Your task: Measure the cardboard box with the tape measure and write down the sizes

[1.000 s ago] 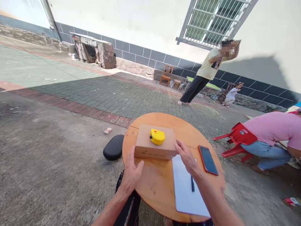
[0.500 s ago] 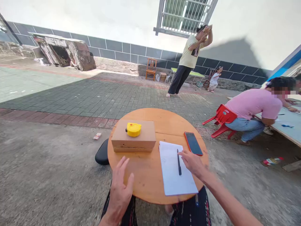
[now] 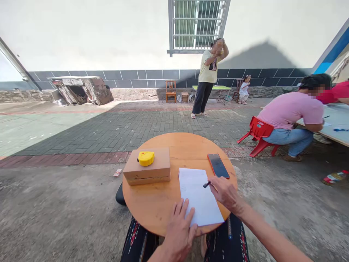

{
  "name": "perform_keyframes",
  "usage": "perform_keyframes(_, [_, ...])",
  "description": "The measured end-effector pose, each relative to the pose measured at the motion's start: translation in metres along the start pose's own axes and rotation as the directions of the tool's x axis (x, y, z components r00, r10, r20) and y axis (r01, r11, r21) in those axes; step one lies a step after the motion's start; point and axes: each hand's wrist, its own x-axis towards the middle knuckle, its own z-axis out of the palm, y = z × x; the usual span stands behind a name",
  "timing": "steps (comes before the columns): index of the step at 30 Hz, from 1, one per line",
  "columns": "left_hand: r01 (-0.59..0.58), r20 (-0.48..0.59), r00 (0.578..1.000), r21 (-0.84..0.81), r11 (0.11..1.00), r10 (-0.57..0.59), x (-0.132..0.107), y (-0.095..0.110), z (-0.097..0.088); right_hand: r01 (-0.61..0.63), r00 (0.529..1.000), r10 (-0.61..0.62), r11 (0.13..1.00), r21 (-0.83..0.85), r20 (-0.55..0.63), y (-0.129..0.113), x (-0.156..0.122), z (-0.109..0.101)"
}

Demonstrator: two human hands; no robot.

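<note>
A black pen (image 3: 207, 184) is pinched in my right hand (image 3: 225, 193), over the right side of a stack of white paper (image 3: 200, 207). My left hand (image 3: 180, 223) lies with fingers spread on the paper's lower left edge and the table beside it. A faint small drawing shows near the sheet's left edge. Just beyond my right hand rests a phone (image 3: 218, 166) with a red-orange rim. On the table's left stands a cardboard box (image 3: 148, 174), and a yellow tape measure (image 3: 145, 158) sits on top of it.
The round wooden table (image 3: 152, 207) stands over my knees. To the right, a person in a pink shirt (image 3: 293, 111) sits on a red plastic chair (image 3: 260, 131) at another table (image 3: 338, 118). Farther off, a person in a yellow shirt (image 3: 208, 72) stands near the wall.
My right hand has picked the pen up off the paper. My left hand has moved right, from above the table onto the paper's edge. The view has levelled and shifted.
</note>
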Motion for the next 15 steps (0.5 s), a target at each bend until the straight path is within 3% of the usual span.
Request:
perform_keyframes(3, [-0.028, -0.003, 1.000, 0.032, 0.999, 0.028, -0.003, -0.004, -0.001, -0.198, 0.961, 0.212, 0.976, 0.095, -0.175, -0.003, -0.016, -0.018])
perform_keyframes(6, [-0.062, 0.044, 0.997, 0.050, 0.997, 0.060, -0.003, -0.007, -0.008, -0.353, 0.867, 0.443, 0.869, 0.347, -0.227, -0.014, -0.034, -0.033])
perform_keyframes(8, [-0.083, 0.091, 0.993, 0.048, 0.995, 0.078, -0.001, -0.009, -0.014, -0.434, 0.811, 0.557, 0.778, 0.454, -0.179, -0.022, -0.044, -0.040])
perform_keyframes(11, [-0.078, 0.139, 0.988, 0.035, 0.996, 0.072, 0.003, -0.009, -0.023, -0.601, 0.713, 0.701, 0.600, 0.529, 0.015, -0.029, -0.053, -0.043])
perform_keyframes(13, [-0.068, 0.154, 0.986, 0.036, 0.997, 0.061, 0.003, -0.008, -0.026, -0.652, 0.658, 0.734, 0.442, 0.616, 0.170, -0.031, -0.056, -0.042])
perform_keyframes(15, [-0.068, 0.164, 0.985, 0.043, 0.997, 0.060, 0.002, -0.007, -0.028, -0.637, 0.628, 0.736, 0.300, 0.710, 0.253, -0.033, -0.056, -0.041])
